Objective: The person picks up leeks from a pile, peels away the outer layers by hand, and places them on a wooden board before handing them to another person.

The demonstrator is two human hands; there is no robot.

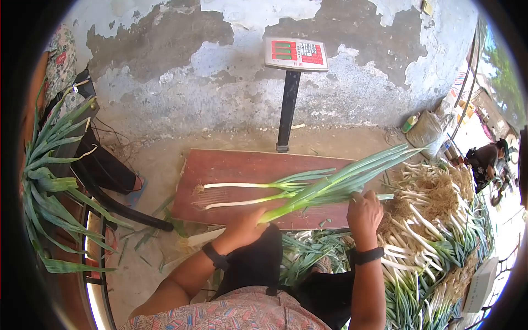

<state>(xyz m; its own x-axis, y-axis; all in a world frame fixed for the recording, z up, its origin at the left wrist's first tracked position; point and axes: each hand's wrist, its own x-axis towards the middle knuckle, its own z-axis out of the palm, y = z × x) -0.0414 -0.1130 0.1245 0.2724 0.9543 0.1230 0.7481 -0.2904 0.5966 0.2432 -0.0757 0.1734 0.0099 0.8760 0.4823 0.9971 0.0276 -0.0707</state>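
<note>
My left hand (242, 228) is closed around the stem of a large green onion (308, 197), whose white end (206, 237) sticks out to the lower left. Its green leaves fan toward the upper right over a reddish-brown board. My right hand (364, 217) is closed beside these leaves, its fingertips pinching a leaf; a short pale-green end (386, 196) pokes out to its right. Two thinner green onions (236, 186) lie on the board, roots to the left, partly under the held one's leaves.
The board (220, 165) lies before a scale display (296, 54) on a black post. Heaped green onions (429, 220) are at my right, trimmed leaves (319, 250) below the board. More green onions (49, 176) lie at left near a black bar (121, 209). Another person (487, 162) crouches far right.
</note>
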